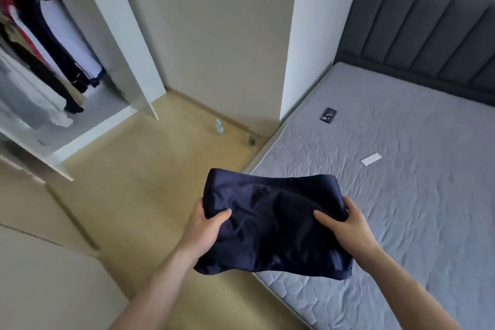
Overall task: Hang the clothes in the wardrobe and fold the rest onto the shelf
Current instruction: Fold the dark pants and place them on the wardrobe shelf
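A folded dark navy garment (273,225) hangs in the air over the bed's near-left edge. My left hand (207,228) grips its left side, thumb on top and fingers underneath. My right hand (341,222) grips its right side the same way. The open white wardrobe (120,43) stands at the upper left, with several hung clothes (45,43) inside in dark, white, red and tan. Its white bottom shelf (88,120) shows below the clothes.
A grey mattress (401,169) with a dark padded headboard (417,35) fills the right side. A phone (328,114) and a white card (371,159) lie on it. A water bottle (219,126) stands on the wooden floor (150,169) by the wall.
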The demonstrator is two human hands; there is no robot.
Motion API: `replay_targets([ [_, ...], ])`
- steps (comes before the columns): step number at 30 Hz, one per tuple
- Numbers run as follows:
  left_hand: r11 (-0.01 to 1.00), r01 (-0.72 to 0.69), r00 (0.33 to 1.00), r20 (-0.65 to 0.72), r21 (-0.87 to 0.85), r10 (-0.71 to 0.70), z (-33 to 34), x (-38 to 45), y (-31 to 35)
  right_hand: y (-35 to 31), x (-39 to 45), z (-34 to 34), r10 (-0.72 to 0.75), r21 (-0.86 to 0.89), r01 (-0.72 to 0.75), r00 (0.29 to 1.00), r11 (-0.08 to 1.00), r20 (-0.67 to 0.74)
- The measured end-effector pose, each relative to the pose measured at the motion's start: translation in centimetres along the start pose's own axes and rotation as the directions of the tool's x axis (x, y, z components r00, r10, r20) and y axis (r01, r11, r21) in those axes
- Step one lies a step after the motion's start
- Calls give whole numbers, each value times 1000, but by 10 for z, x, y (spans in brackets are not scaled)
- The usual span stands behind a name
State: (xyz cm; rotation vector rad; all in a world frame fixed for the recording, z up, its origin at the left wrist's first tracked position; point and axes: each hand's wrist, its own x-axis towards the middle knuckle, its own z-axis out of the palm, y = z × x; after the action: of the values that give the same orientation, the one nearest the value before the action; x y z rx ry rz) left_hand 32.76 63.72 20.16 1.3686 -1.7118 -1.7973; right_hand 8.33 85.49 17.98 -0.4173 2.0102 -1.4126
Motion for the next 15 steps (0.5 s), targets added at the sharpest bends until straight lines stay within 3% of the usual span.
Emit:
replay_targets([
  [15, 995, -23, 923, -383, -99, -16, -208, 123, 50, -161, 170, 229, -131, -25, 149, 926, 988, 355],
])
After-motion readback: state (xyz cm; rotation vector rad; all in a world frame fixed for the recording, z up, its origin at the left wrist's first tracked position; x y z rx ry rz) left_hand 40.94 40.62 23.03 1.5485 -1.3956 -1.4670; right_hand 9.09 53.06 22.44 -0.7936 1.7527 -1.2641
